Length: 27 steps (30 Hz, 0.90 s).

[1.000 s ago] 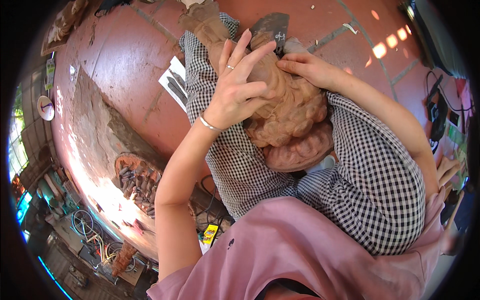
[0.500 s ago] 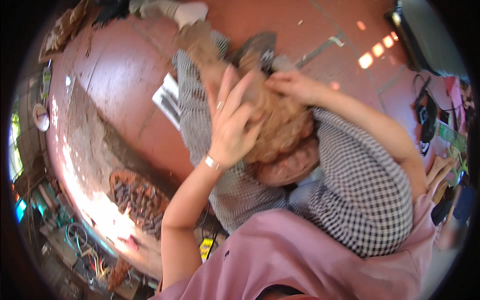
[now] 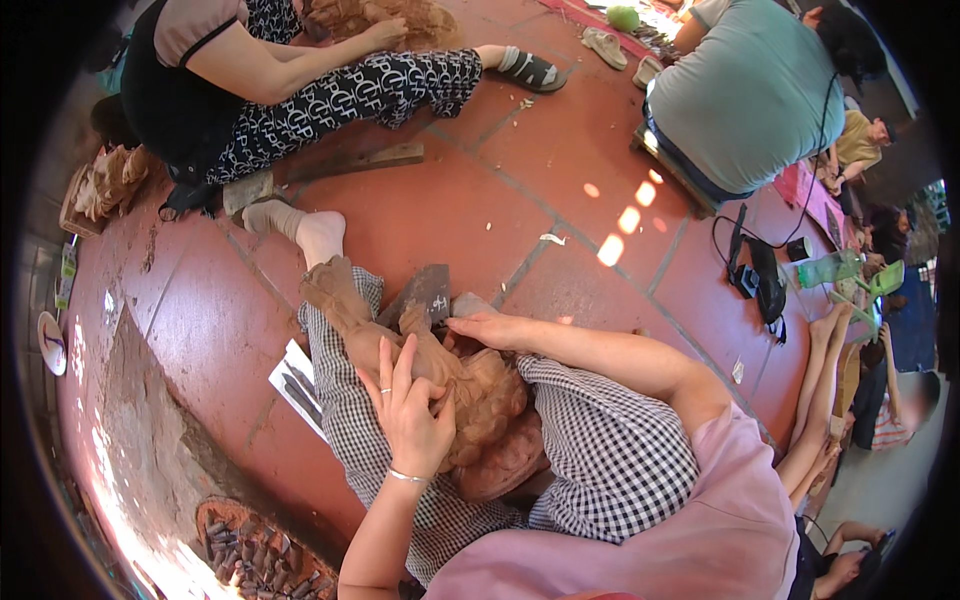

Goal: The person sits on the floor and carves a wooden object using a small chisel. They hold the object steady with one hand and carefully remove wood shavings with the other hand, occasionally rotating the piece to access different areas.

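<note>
A brown wood carving, with knobbly rounded relief and a long narrower end, lies slanted across my lap on checked trousers. My left hand is over its near left side. Its thumb and forefinger are pinched together, while other fingers stretch up; anything in the pinch is too small to make out. My right hand grips the far edge of the carving, its fingertips partly hidden by the wood. Just beyond the carving shows a dark flat piece with a small white mark.
A white sheet with dark pictures lies by my left leg. A weathered plank and a tray of many small tools are at the left. Other people sit beyond me, one in a grey-green shirt. Sandals lie on the tiles.
My view has tilted up, bringing the seated people into sight and shifting my lap lower and leftward. Both hands stay at the carving; my left fingers have drawn closer together.
</note>
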Motion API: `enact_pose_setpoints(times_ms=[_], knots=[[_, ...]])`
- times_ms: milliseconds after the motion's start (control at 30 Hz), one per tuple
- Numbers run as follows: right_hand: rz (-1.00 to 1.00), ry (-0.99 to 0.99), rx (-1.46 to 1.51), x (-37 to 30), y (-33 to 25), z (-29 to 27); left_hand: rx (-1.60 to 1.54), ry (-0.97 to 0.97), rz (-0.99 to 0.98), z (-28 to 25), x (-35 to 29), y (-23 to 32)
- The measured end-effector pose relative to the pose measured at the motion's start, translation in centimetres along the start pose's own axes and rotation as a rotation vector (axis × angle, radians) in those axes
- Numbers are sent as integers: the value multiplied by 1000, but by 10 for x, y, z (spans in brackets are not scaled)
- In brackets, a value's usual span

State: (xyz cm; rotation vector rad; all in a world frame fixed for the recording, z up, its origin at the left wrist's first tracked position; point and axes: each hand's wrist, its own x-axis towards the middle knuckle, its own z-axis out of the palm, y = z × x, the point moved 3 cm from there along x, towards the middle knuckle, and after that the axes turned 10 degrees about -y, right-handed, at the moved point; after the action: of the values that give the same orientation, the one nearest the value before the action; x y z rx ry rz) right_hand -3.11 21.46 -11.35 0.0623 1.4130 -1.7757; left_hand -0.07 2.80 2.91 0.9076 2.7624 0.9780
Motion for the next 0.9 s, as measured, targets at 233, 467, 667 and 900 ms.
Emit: enact_pose_setpoints(times_ms=[233,467,667,900], knots=[[135,97,-572,20,31,-24,217,52,-92,19,36,-12],[-20,255,-717,17,22,-23,143,40,-128,9,16,-2],[-81,288,-739,19,36,-34,213,92,-169,21,35,-10],[2,263,-715,24,40,-38,134,100,-149,19,21,-10]])
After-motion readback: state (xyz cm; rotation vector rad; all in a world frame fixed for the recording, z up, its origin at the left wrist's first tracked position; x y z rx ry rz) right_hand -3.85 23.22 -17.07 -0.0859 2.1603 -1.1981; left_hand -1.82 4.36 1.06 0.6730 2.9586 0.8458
